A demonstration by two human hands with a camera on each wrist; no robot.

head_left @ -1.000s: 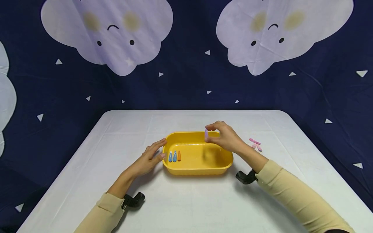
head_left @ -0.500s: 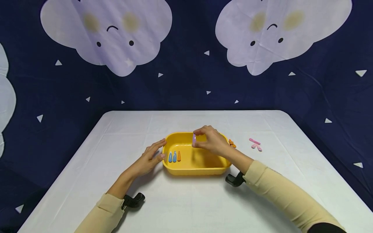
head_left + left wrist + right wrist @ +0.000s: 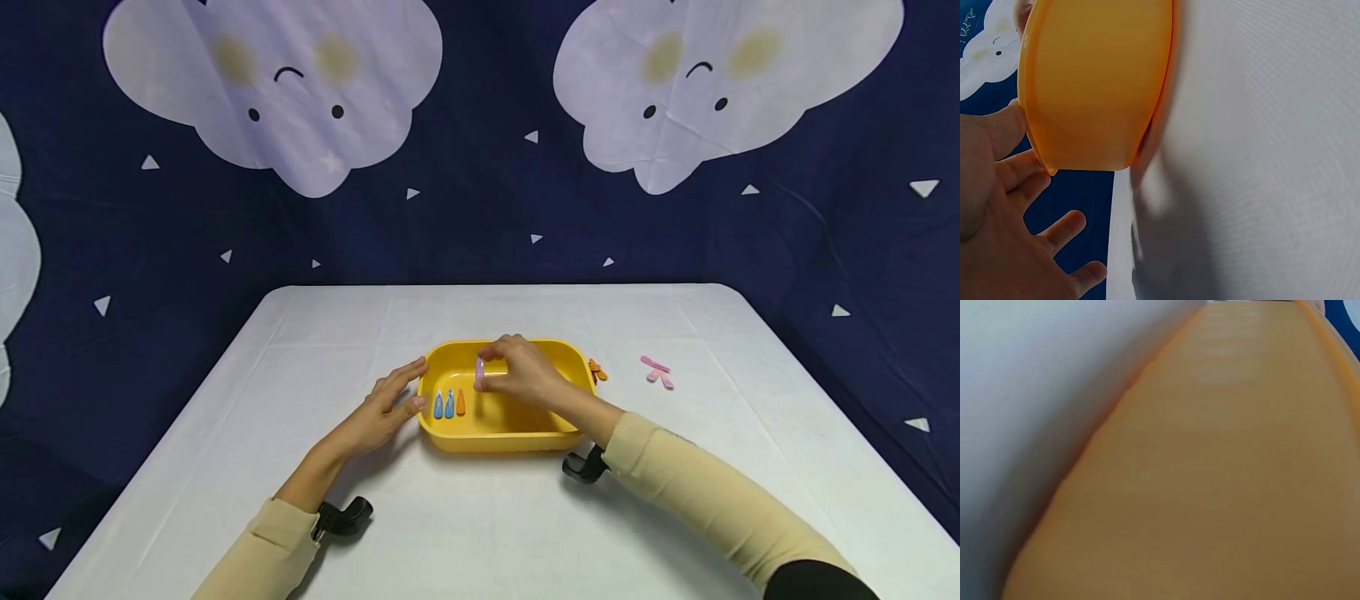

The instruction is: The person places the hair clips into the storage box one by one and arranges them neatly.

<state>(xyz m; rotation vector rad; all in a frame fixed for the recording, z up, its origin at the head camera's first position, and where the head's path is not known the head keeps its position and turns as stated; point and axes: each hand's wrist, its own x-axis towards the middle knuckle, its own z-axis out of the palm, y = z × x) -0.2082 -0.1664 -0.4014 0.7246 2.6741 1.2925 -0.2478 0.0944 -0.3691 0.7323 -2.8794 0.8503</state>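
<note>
A purple hair clip (image 3: 479, 372) is pinched between thumb and fingertips of my right hand (image 3: 528, 377), upright over the left half of a yellow plastic tub (image 3: 495, 443). Inside, near the left end, two blue snap hair clips (image 3: 449, 404) and an orange hair clip (image 3: 461, 402) lie side by side in a row. My left hand (image 3: 384, 410) rests with extended fingers against the tub's left rim; the left wrist view shows the thumb (image 3: 1007, 128) and fingertips at that rim, the other fingers spread. In the right wrist view the tub's front wall hides my right hand.
Several orange clips (image 3: 597, 369), partly hidden by the tub, lie beyond its right end. Farther right are pink clips (image 3: 660, 377) on the white-covered table (image 3: 480, 525). A dark blue cloth with clouds (image 3: 480, 208) hangs behind the table.
My right hand has carried the purple clip leftward and lower, from the tub's back right to its left half. The orange clips at the right have come into sight. My left hand stays put.
</note>
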